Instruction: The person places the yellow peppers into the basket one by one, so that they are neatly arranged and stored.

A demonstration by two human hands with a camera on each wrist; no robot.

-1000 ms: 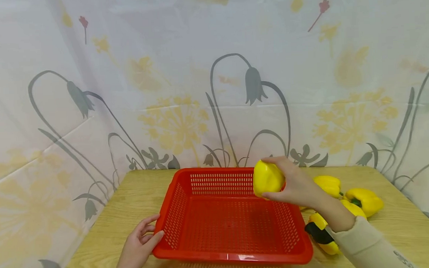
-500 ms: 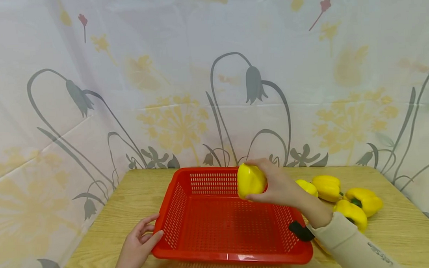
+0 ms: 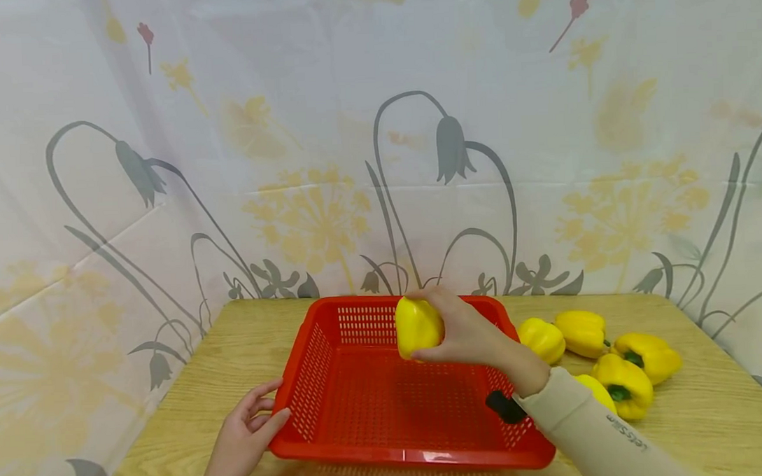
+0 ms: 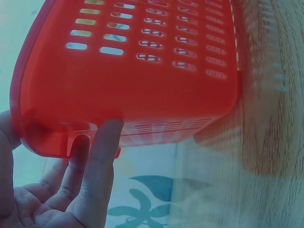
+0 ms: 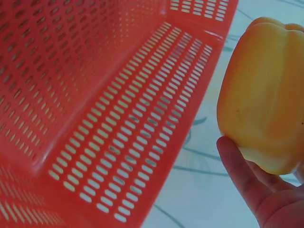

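Backdrop: pale printed cloth (image 3: 275, 94), grey bellflowers and yellow blooms, spans full width behind the table, creased at left.
Tabletop: light wood-grain surface (image 3: 255, 340), carries basket and loose peppers.
Left hand: hand (image 3: 245, 432) at basket's left side, near corner. Grasping the rim: thumb over the top edge, index fingertip against the outer wall in the left wrist view.
Basket: red plastic basket (image 3: 406, 457), rectangular, slotted walls, perforated floor, sits upright at table centre. Glossy patch on near rim.
Held pepper: yellow bell pepper (image 3: 416, 328), raised over the basket, seen against its back wall from the head. Right wrist view shows it apart from the basket.
Right hand: hand (image 3: 463, 339) grasping that pepper from its right side, thumb low, fingers over the top.
Cuff: beige sleeve (image 3: 582, 416) with dark lettering, reaches in across the basket's right rim. Black piece (image 3: 505, 407) beside the cuff, exact form unclear.
Loose peppers: five yellow bell peppers (image 3: 582, 333) clustered on the table right of the basket; green stems show on some, nearest one partly behind the sleeve.
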